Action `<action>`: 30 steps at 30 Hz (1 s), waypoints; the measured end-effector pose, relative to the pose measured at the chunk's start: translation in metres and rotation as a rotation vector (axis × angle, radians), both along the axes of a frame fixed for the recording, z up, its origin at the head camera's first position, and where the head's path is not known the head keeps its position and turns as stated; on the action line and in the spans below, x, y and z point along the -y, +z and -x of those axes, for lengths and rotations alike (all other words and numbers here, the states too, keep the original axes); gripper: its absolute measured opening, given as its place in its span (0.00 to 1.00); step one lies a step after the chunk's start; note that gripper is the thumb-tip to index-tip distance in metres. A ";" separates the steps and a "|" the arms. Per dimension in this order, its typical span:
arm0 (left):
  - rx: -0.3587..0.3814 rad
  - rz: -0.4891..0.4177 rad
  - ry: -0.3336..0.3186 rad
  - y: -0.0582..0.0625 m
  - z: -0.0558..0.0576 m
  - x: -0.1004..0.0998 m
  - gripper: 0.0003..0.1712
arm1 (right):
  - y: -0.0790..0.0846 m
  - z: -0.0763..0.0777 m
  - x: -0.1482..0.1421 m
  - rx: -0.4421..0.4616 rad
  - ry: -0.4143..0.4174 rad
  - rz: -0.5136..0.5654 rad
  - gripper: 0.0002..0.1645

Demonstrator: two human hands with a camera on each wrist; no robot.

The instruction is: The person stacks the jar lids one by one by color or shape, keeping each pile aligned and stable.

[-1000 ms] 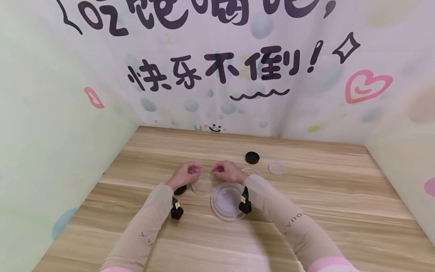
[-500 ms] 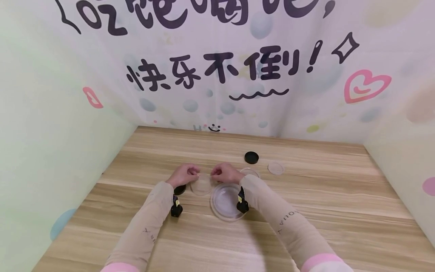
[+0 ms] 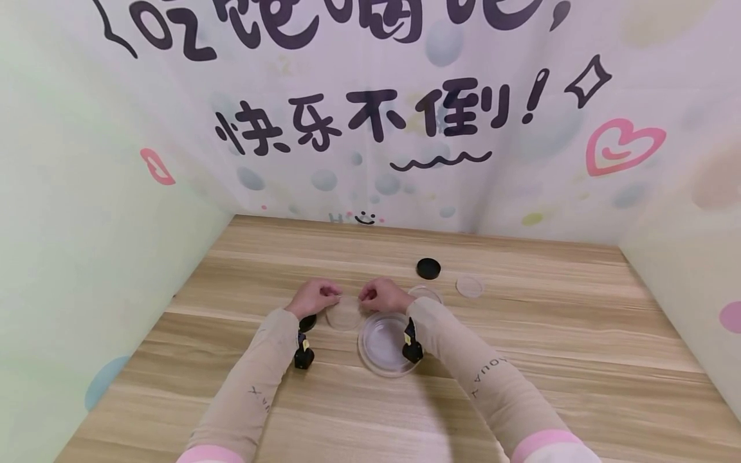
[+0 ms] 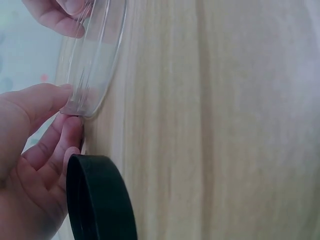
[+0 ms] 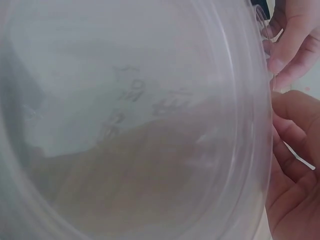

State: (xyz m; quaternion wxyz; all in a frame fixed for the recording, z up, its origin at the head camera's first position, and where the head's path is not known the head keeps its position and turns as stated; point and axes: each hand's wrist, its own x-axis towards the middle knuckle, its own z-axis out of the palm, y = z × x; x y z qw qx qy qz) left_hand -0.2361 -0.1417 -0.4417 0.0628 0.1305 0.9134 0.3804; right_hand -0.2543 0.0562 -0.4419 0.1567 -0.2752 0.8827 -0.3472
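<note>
A clear round plastic lid (image 3: pixel 343 316) is between both hands near the middle of the table. My left hand (image 3: pixel 313 298) pinches its left edge between thumb and fingers; the left wrist view shows this lid (image 4: pixel 97 75) tilted, its rim between the fingertips. On the opposite edge my right hand (image 3: pixel 384 296) pinches it with thumb and curled fingers. Below the left hand, a black round lid (image 4: pixel 102 200) lies close to the fingers. In the right wrist view a larger clear round container (image 5: pixel 135 135) fills most of the picture, in front of the right hand (image 5: pixel 295 150).
The larger clear container (image 3: pixel 386 344) stands on the wooden table (image 3: pixel 347 411) under the right wrist. Behind that wrist lies another clear round piece (image 3: pixel 425 294). Farther back are a black round lid (image 3: pixel 428 268) and a small clear disc (image 3: pixel 469 287). A printed curtain (image 3: pixel 324 193) closes off the back.
Both hands have come slightly down toward me onto the clear lid's far rim, the right one also shifting a little left. Things lying on the table keep their places.
</note>
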 end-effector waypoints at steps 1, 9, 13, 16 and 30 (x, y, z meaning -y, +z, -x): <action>-0.005 0.002 0.001 0.000 0.000 0.000 0.10 | 0.000 0.000 0.000 -0.001 -0.003 -0.004 0.05; -0.027 0.002 0.015 -0.002 0.000 -0.003 0.09 | 0.005 -0.002 -0.001 -0.016 0.002 -0.020 0.04; -0.019 0.005 0.034 -0.001 0.001 -0.006 0.09 | 0.006 -0.001 -0.004 0.005 -0.032 0.010 0.07; -0.021 0.003 0.046 0.000 0.003 -0.009 0.09 | 0.008 0.000 -0.007 -0.001 -0.062 0.034 0.08; -0.034 -0.019 0.062 0.018 0.006 -0.023 0.11 | 0.025 0.002 -0.023 -0.113 -0.091 0.061 0.09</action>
